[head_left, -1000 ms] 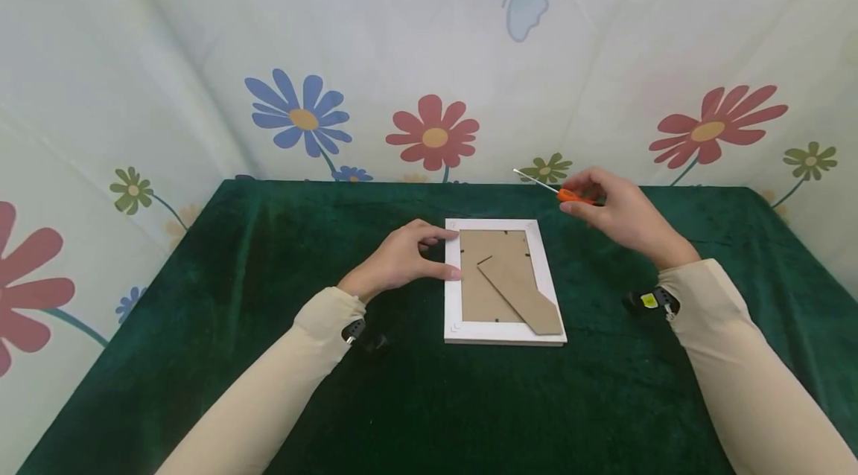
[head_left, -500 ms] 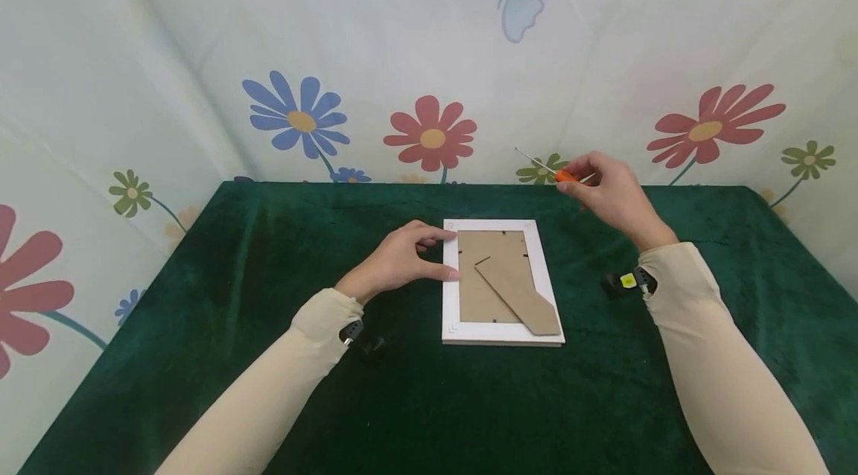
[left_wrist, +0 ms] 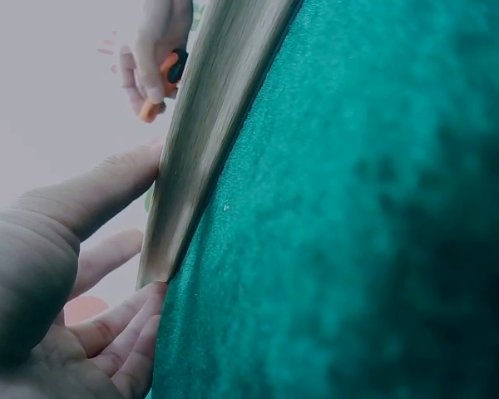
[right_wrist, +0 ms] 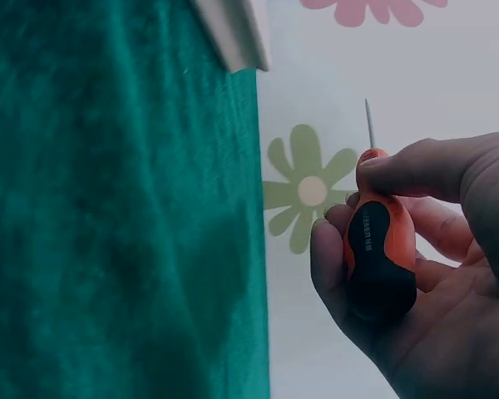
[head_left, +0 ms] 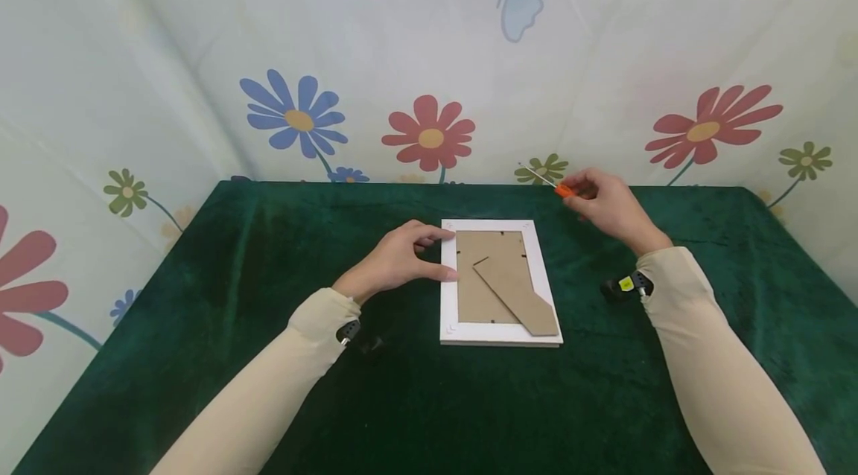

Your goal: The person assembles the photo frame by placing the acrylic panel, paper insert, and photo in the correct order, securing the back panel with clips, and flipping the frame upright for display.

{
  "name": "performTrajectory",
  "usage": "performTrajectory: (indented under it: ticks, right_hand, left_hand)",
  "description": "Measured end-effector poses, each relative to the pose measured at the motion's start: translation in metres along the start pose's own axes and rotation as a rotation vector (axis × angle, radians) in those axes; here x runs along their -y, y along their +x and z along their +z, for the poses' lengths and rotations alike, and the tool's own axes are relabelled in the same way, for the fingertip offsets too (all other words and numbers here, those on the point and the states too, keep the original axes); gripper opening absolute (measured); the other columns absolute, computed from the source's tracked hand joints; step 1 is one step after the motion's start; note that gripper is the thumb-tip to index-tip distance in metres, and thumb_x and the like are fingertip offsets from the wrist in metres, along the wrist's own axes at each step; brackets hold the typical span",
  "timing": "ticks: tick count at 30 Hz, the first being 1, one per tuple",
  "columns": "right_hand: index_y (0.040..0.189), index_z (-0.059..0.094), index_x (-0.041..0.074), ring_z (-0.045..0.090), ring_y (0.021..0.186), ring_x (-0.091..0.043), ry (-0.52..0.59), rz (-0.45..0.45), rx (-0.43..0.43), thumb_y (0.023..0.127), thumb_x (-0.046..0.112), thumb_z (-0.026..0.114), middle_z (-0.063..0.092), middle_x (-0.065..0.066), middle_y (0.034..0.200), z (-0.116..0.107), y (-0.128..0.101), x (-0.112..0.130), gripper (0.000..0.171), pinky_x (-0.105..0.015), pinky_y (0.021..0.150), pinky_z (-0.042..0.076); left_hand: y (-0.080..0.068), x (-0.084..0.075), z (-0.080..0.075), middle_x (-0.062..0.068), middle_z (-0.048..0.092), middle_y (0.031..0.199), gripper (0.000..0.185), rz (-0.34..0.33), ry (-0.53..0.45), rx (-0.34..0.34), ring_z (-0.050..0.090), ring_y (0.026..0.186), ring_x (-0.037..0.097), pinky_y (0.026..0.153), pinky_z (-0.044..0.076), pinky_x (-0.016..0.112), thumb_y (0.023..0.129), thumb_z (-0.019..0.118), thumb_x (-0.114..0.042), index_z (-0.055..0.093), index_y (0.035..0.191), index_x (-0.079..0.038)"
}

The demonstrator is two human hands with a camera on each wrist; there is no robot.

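A white picture frame [head_left: 447, 311] lies face down on the green cloth, its brown backing board [head_left: 492, 240] and slanted stand leg [head_left: 519, 296] facing up. Spread along its left edge, the thumb and index finger of my left hand [head_left: 398, 260] rest on the white border. The left wrist view shows the frame's wood-grained side [left_wrist: 204, 125] beside that thumb. My right hand [head_left: 610, 208] pinches an orange-and-black screwdriver [right_wrist: 382, 258] by its handle, raised beyond the frame's far right corner. The thin metal shaft [head_left: 536, 174] points up and left, apart from the frame.
Green velvet cloth [head_left: 268, 386] covers the table. A pale curtain [head_left: 375, 28] printed with flowers and a butterfly hangs behind its far edge. Each wrist wears a dark strap, such as the right strap [head_left: 642, 283].
The right hand has moved slightly left with the screwdriver, rising and then lowering again. The left hand and the picture frame stay in place.
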State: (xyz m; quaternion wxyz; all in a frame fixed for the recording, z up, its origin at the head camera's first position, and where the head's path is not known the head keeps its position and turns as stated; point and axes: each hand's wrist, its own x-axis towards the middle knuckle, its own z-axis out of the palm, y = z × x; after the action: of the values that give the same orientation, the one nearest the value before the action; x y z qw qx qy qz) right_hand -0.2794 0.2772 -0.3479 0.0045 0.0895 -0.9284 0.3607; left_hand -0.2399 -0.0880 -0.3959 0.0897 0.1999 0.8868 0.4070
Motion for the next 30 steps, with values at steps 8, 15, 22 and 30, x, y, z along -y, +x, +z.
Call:
performTrajectory:
  ticks: [8, 15, 22, 30]
  right_hand:
    - [0.142, 0.052, -0.007, 0.061, 0.109, -0.042, -0.016, 0.074, 0.025, 0.107, 0.009, 0.063, 0.058, -0.031, 0.134, 0.000, 0.001, -0.011, 0.040, -0.036, 0.087, 0.059]
    - [0.143, 0.052, -0.008, 0.060, 0.108, -0.042, -0.017, 0.125, 0.052, 0.108, 0.010, 0.061, 0.057, -0.031, 0.134, -0.001, 0.003, -0.016, 0.040, -0.037, 0.087, 0.059]
    - [0.140, 0.052, -0.011, 0.058, 0.108, -0.042, -0.036, 0.163, 0.071, 0.107, 0.010, 0.061, 0.057, -0.033, 0.131, -0.001, 0.002, -0.020, 0.040, -0.049, 0.096, 0.054]
    - [0.137, 0.053, -0.011, 0.055, 0.107, -0.042, -0.046, 0.196, 0.089, 0.106, 0.012, 0.062, 0.058, -0.032, 0.128, -0.001, 0.003, -0.024, 0.039, -0.048, 0.093, 0.051]
  left_hand:
    - [0.002, 0.001, 0.001, 0.004, 0.057, 0.141, 0.075, 0.012, 0.005, -0.004, 0.056, 0.127, 0.027, 0.101, 0.055, 0.050, 0.081, 0.093, -0.045, 0.065, 0.147, -0.022]
    - [0.000, 0.001, 0.000, 0.004, 0.057, 0.141, 0.076, 0.006, -0.002, -0.006, 0.056, 0.127, 0.027, 0.100, 0.055, 0.050, 0.080, 0.093, -0.044, 0.065, 0.147, -0.022]
    - [-0.001, 0.001, -0.001, 0.004, 0.057, 0.140, 0.076, 0.006, 0.002, -0.006, 0.057, 0.127, 0.027, 0.099, 0.056, 0.050, 0.080, 0.093, -0.044, 0.065, 0.146, -0.022]
    - [0.001, 0.001, -0.001, 0.005, 0.056, 0.142, 0.075, 0.003, -0.002, 0.001, 0.056, 0.129, 0.027, 0.101, 0.055, 0.051, 0.081, 0.093, -0.043, 0.064, 0.147, -0.022]
